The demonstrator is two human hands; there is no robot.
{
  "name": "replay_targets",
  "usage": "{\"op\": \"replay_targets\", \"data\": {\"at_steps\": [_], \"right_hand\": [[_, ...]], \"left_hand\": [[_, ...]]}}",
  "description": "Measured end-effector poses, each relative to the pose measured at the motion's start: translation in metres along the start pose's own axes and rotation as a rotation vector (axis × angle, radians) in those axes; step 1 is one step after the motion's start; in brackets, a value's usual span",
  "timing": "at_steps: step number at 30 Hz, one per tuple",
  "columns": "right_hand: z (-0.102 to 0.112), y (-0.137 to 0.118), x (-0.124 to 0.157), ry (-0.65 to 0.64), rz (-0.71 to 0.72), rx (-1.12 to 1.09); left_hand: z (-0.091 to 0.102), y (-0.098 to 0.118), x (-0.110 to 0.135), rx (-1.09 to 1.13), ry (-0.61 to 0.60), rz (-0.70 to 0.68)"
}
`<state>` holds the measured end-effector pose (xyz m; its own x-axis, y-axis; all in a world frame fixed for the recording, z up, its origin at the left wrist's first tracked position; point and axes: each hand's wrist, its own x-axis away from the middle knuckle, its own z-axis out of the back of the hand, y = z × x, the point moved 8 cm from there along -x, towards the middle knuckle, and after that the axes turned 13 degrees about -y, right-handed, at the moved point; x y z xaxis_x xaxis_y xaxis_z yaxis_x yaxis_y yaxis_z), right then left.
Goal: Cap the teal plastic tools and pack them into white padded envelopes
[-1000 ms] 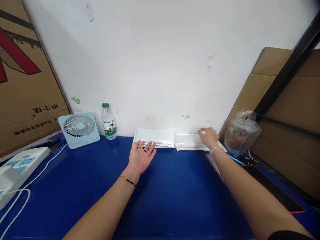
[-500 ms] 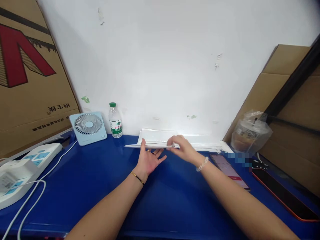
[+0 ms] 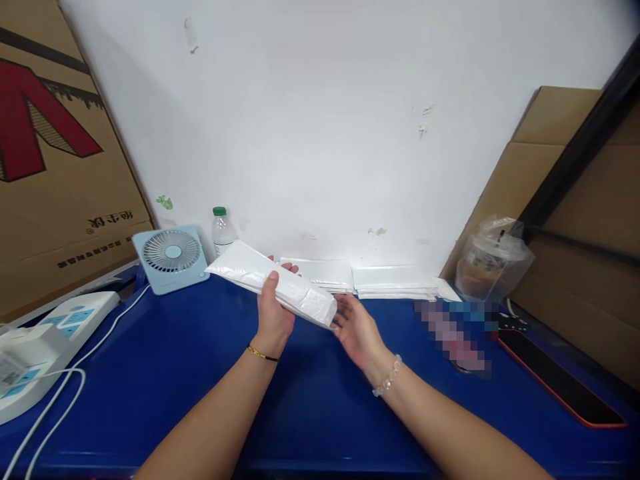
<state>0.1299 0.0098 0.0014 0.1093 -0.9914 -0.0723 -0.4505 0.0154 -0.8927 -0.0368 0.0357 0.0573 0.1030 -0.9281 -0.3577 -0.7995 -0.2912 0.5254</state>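
Observation:
A white padded bag (image 3: 295,291) is lifted above the blue table (image 3: 190,373) and tilted down to the right. My left hand (image 3: 273,315) grips it from below, thumb on top. My right hand (image 3: 356,328) is at the bag's right end, palm up, fingers curled under its corner. Behind, two low stacks of white bags (image 3: 395,280) lie against the white wall.
A small blue fan (image 3: 171,257) and a water bottle (image 3: 221,231) stand at the back left. A white power strip (image 3: 45,333) with cables lies at the left edge. A bagged drink cup (image 3: 487,263), a dark device (image 3: 555,380) and cardboard sheets are on the right.
A bag came off the stacks by the wall: my right hand slid it left to my left hand, and both hands lifted it toward me, tilted.

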Motion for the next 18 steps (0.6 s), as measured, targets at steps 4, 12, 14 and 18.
{"op": "replay_targets", "data": {"at_steps": [4,12,14,18], "right_hand": [[-0.014,0.042,-0.004,-0.017,-0.311,-0.412],[-0.010,0.050,-0.003,-0.050,-0.270,-0.182],[-0.013,0.045,-0.003,-0.078,-0.234,-0.077],[-0.012,0.038,-0.006,-0.072,-0.187,0.084]], "left_hand": [[-0.032,0.001,0.015,-0.127,-0.160,-0.049],[-0.053,0.003,0.028,-0.176,-0.162,-0.056],[-0.052,0.009,0.028,-0.155,-0.144,-0.080],[-0.054,0.018,0.029,-0.128,-0.153,-0.115]]}}
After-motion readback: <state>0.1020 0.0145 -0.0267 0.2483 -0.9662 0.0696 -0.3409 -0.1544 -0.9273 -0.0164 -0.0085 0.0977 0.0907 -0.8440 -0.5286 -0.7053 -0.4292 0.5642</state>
